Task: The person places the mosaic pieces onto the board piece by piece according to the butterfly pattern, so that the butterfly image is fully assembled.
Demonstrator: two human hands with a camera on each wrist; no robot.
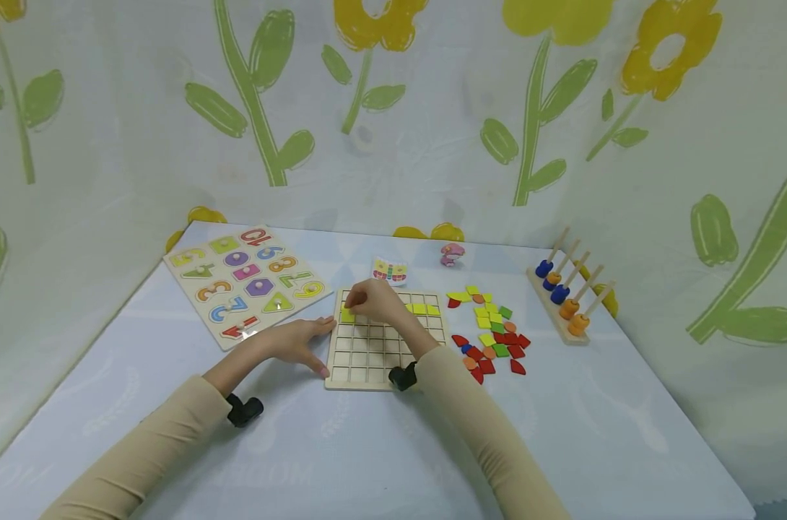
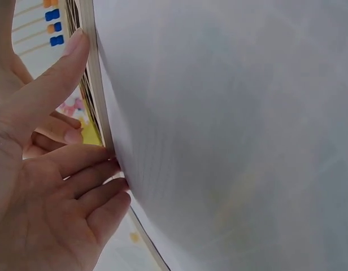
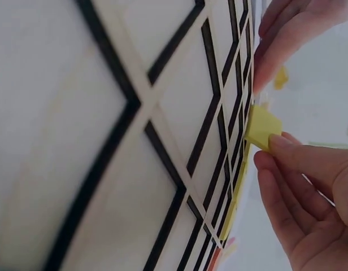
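A wooden grid board (image 1: pixel 361 354) lies flat on the table, its squares divided by raised strips. My right hand (image 1: pixel 375 300) is over its upper left part, pinching a yellow square tile (image 3: pixel 263 127) between thumb and fingers. In the right wrist view the tile stands tilted at the grid's edge. Yellow tiles (image 1: pixel 426 309) sit in the same upper row, partly hidden behind the right hand. My left hand (image 1: pixel 297 342) rests against the board's left side with thumb and fingers spread. Its fingertips (image 2: pixel 122 183) touch the wooden edge in the left wrist view.
Loose yellow, red, green and orange pieces (image 1: pixel 497 339) lie right of the board. A number-and-shape puzzle (image 1: pixel 244 282) is at the left. Behind the board are a patterned card (image 1: pixel 390 271) and a pink figurine (image 1: pixel 452 253). A peg stand with beads (image 1: pixel 565 307) stands far right.
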